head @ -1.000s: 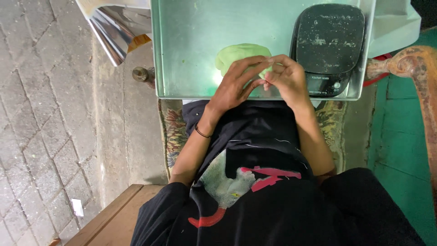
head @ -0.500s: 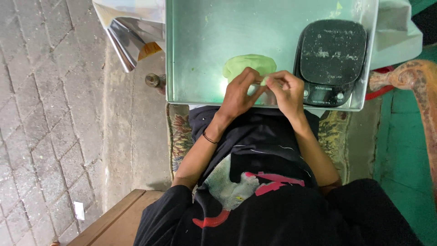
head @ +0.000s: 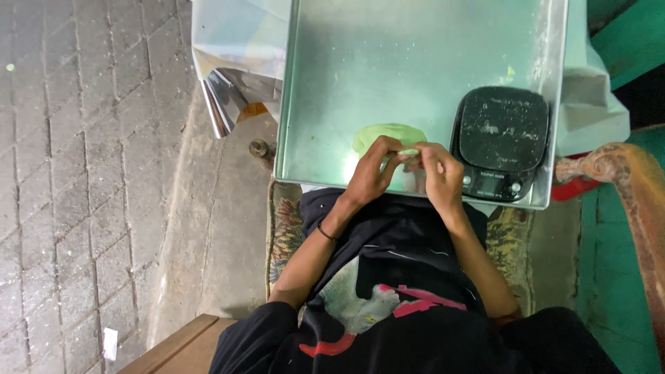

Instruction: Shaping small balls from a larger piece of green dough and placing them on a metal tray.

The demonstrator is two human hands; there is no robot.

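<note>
Pinching green dough over a metal tray, left hand and right hand hide their fingertips; scale alongside.

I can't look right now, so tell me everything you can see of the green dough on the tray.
The green dough is a pale green, soft-looking, rounded lump lying on the metal tray near its front edge, left of the black scale. Both hands, left hand and right hand, cover its near side, fingertips pinching at it.
</note>
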